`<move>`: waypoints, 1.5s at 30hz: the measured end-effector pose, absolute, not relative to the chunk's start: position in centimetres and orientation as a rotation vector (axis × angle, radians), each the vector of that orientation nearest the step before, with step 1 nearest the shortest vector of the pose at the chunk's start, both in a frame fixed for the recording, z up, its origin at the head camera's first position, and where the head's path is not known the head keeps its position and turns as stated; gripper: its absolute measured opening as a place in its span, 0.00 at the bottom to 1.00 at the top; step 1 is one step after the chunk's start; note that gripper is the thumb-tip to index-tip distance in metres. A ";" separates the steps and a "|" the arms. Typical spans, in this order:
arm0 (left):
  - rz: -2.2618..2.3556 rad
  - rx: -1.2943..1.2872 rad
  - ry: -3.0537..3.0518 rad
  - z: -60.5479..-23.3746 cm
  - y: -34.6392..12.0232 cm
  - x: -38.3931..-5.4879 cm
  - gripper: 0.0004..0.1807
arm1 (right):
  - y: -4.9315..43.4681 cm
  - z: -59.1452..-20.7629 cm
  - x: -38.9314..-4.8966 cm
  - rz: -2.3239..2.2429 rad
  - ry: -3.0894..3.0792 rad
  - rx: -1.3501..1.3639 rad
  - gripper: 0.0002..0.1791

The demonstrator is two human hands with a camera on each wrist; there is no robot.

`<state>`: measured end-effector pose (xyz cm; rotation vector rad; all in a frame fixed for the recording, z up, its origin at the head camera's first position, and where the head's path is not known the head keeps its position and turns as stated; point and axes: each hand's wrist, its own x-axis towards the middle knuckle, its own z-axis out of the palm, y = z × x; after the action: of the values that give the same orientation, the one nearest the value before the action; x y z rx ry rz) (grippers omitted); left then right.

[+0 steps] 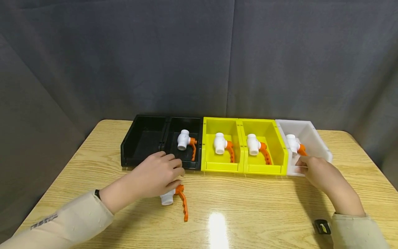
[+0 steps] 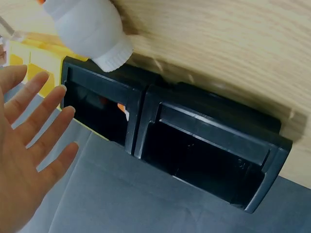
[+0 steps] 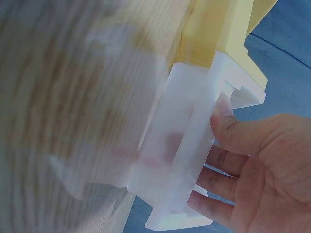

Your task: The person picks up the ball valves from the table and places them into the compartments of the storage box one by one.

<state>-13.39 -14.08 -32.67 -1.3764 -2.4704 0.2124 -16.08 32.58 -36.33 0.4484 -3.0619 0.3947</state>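
My left hand [image 1: 158,174] hovers over a white ball valve [image 1: 167,197] with an orange lever handle, lying on the table in the head view. Its fingers are spread and hold nothing in the left wrist view, where the valve's white body [image 2: 92,31] shows above the hand. On the right, my right hand [image 1: 320,173] reaches over the front lip of the white bin [image 1: 321,147]. Its fingers are extended beside another ball valve [image 1: 291,143] inside; the hand hides the end of that valve's orange handle. In the right wrist view the bin's front wall [image 3: 170,131] covers the fingertips.
Two black bins [image 1: 129,162] and two yellow bins [image 1: 222,167] stand in one row with the white bin. Single ball valves lie in the right black bin and both yellow ones. A small black object [image 1: 322,227] sits by my right sleeve. A grey curtain [image 1: 186,58] hangs behind the table.
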 end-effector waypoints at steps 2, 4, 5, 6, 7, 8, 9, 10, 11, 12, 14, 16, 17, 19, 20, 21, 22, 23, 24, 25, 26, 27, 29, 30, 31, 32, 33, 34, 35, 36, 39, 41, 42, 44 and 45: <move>0.210 -1.383 -2.493 -32.9 -14.2 -13.3 0.11 | 32.6 -36.3 -16.1 0.391 -3.063 0.446 0.07; 0.208 -1.390 -2.513 -33.1 -14.3 -13.2 0.11 | 32.6 -36.4 -16.1 0.391 -3.061 0.446 0.07; 0.207 -1.394 -2.520 -33.2 -14.4 -13.1 0.11 | 32.6 -36.4 -16.1 0.394 -3.061 0.447 0.07; 0.206 -1.396 -2.527 -33.3 -14.4 -13.1 0.11 | 32.6 -36.4 -16.1 0.392 -3.059 0.449 0.07; 0.202 -1.398 -2.533 -33.4 -14.5 -13.1 0.10 | 32.6 -36.4 -16.1 0.387 -3.058 0.450 0.07; 0.200 -1.398 -2.539 -33.5 -14.5 -13.1 0.10 | 32.6 -36.4 -16.2 0.389 -3.057 0.453 0.07; 0.203 -1.397 -2.544 -33.6 -14.6 -13.1 0.11 | 32.6 -36.4 -16.2 0.388 -3.058 0.454 0.07; 0.201 -1.397 -2.552 -33.6 -14.6 -13.0 0.11 | 32.6 -36.4 -16.2 0.387 -3.059 0.454 0.07; 0.196 -1.394 -2.563 -33.7 -14.6 -13.0 0.12 | 32.6 -36.4 -16.2 0.385 -3.059 0.453 0.07; 0.194 -1.389 -2.577 -33.7 -14.6 -13.0 0.13 | 32.6 -36.4 -16.2 0.385 -3.059 0.453 0.06; 0.191 -1.377 -2.614 -33.9 -14.7 -12.9 0.15 | 32.6 -36.4 -16.1 0.387 -3.059 0.454 0.06; 0.190 -1.363 -2.659 -34.1 -14.7 -12.7 0.18 | 32.6 -36.4 -16.1 0.385 -3.057 0.455 0.06; 0.194 -1.356 -2.680 -34.3 -14.7 -12.7 0.20 | 32.6 -36.4 -16.2 0.383 -3.057 0.453 0.07; 0.199 -1.344 -2.715 -34.6 -14.8 -12.6 0.22 | 32.6 -36.4 -16.2 0.379 -3.056 0.454 0.07; 0.197 -1.339 -2.726 -34.7 -14.8 -12.6 0.22 | 32.6 -36.4 -16.2 0.377 -3.055 0.455 0.07; 0.196 -1.335 -2.734 -34.9 -14.9 -12.6 0.22 | 32.7 -36.4 -16.2 0.376 -3.054 0.457 0.07; 0.190 -1.329 -2.741 -35.0 -14.9 -12.6 0.22 | 32.7 -36.4 -16.2 0.377 -3.054 0.457 0.07; 0.185 -1.325 -2.746 -35.2 -14.9 -12.6 0.22 | 32.7 -36.4 -16.2 0.375 -3.053 0.456 0.07; 0.181 -1.319 -2.753 -35.3 -14.9 -12.6 0.22 | 32.7 -36.5 -16.2 0.378 -3.051 0.458 0.07; 0.177 -1.312 -2.763 -35.4 -15.0 -12.6 0.23 | 32.7 -36.5 -16.2 0.382 -3.048 0.460 0.07; 0.174 -1.304 -2.776 -35.5 -15.0 -12.6 0.23 | 32.7 -36.5 -16.2 0.386 -3.046 0.461 0.06; 0.175 -1.295 -2.793 -35.6 -15.0 -12.6 0.24 | 32.7 -36.5 -16.2 0.387 -3.045 0.460 0.06; 0.181 -1.282 -2.832 -35.8 -14.9 -12.5 0.27 | 32.7 -36.5 -16.2 0.387 -3.041 0.457 0.06; 0.187 -1.274 -2.853 -35.9 -14.9 -12.4 0.29 | 32.7 -36.5 -16.2 0.386 -3.039 0.459 0.06; 0.195 -1.269 -2.873 -35.9 -14.9 -12.3 0.31 | 32.6 -36.5 -16.2 0.386 -3.038 0.459 0.06; 0.203 -1.265 -2.887 -36.0 -14.9 -12.2 0.32 | 32.6 -36.5 -16.2 0.385 -3.040 0.459 0.06; 0.213 -1.261 -2.899 -36.1 -14.9 -12.2 0.34 | 32.6 -36.5 -16.2 0.383 -3.039 0.458 0.06; 0.218 -1.258 -2.907 -36.1 -14.9 -12.1 0.35 | 32.6 -36.5 -16.2 0.383 -3.038 0.460 0.06; 0.224 -1.255 -2.911 -36.2 -14.9 -12.1 0.35 | 32.6 -36.5 -16.2 0.385 -3.037 0.463 0.06; 0.230 -1.251 -2.916 -36.2 -14.9 -12.1 0.36 | 32.6 -36.5 -16.2 0.384 -3.035 0.468 0.07; 0.228 -1.246 -2.921 -36.4 -14.9 -12.1 0.36 | 32.7 -36.5 -16.2 0.386 -3.039 0.466 0.06; 0.220 -1.245 -2.926 -36.4 -14.9 -12.1 0.36 | 32.7 -36.5 -16.2 0.390 -3.047 0.459 0.06; 0.214 -1.244 -2.927 -36.5 -14.9 -12.1 0.36 | 32.6 -36.5 -16.2 0.393 -3.050 0.454 0.06; 0.197 -1.240 -2.933 -36.6 -14.9 -12.1 0.36 | 32.6 -36.5 -16.2 0.398 -3.057 0.450 0.06; 0.190 -1.238 -2.933 -36.6 -14.9 -12.1 0.36 | 32.7 -36.5 -16.2 0.400 -3.059 0.449 0.05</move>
<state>-12.10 -14.88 -36.61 -1.2378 -2.9333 0.1897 -16.21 32.66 -36.46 0.4493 -3.0594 0.3997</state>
